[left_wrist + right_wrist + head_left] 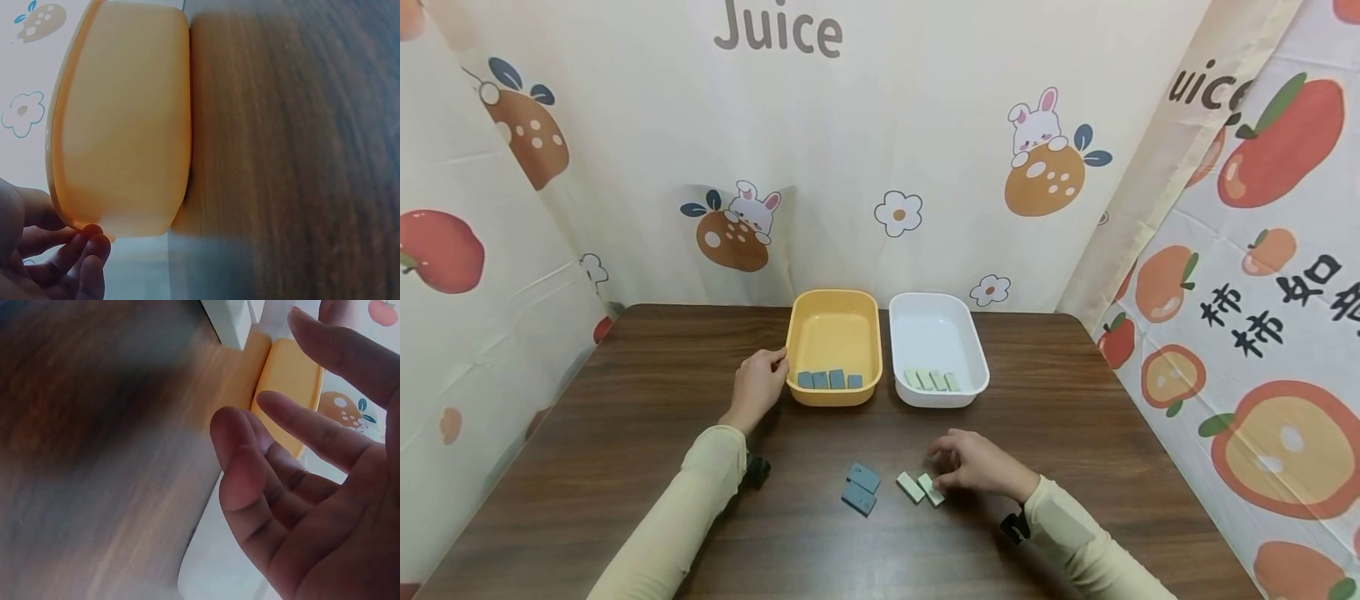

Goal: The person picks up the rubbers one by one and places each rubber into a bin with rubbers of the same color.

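At the left side of the yellow plastic bin (835, 333), my left hand (758, 387) pinches the rim between thumb and fingers. The left wrist view shows the fingertips at the bin's corner (119, 125). My right hand (981, 462) hovers close over the table with its fingers loosely bent and holding nothing. Just under its thumb and forefinger lies a pale green block (930, 490), beside another pale green block (910, 487). In the right wrist view, the pale blocks (231, 322) show beyond the fingertips. Two blue-grey blocks (861, 487) lie to the left of these.
Several blue-grey blocks (821, 381) line the near end inside the yellow bin. Next to it stands a white bin (928, 329) with several pale green blocks (932, 381) inside. Both sit at the back of the brown wooden table (662, 375), before a printed curtain (887, 125).
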{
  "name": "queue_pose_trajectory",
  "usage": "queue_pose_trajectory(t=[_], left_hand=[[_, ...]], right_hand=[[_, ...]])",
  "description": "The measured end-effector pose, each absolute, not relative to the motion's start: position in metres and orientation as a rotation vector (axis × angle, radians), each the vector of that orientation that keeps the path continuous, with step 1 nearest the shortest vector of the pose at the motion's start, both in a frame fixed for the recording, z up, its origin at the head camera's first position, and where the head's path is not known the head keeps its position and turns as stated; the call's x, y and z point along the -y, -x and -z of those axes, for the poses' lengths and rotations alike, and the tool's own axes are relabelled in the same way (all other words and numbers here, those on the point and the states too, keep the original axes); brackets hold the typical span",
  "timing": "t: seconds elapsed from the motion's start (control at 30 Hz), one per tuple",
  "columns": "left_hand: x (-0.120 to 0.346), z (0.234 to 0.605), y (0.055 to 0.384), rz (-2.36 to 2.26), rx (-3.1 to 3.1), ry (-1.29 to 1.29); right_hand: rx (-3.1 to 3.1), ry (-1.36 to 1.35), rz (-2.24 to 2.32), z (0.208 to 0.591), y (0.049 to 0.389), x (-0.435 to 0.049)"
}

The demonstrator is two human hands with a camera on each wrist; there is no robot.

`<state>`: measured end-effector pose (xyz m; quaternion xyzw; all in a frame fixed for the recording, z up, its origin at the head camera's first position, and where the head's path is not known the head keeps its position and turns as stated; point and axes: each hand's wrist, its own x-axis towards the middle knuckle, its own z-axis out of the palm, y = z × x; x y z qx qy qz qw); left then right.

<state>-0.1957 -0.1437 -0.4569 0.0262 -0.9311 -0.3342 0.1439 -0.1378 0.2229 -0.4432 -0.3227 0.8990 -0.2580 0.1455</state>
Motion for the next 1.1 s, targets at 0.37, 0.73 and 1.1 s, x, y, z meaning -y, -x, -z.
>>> queue_pose_trajectory(t=[0.37,0.73,1.1], left_hand=[[0.1441,0.4571,0.1964,0.965,2.687,-0.077],[0.1439,0.4554,0.1949,0.973,2.703,-0.093],[0.1438,0.4542,0.196,0.969,2.717,-0.089]], right_hand=[[-2.512,0.91,0.757,0.4492,0.1313,-0.2176],[-2.494,0.926,0.737,0.4521,0.1281,-0.2145],[-2.515,0.925,0.738,0.4514,0.1276,-0.2126]])
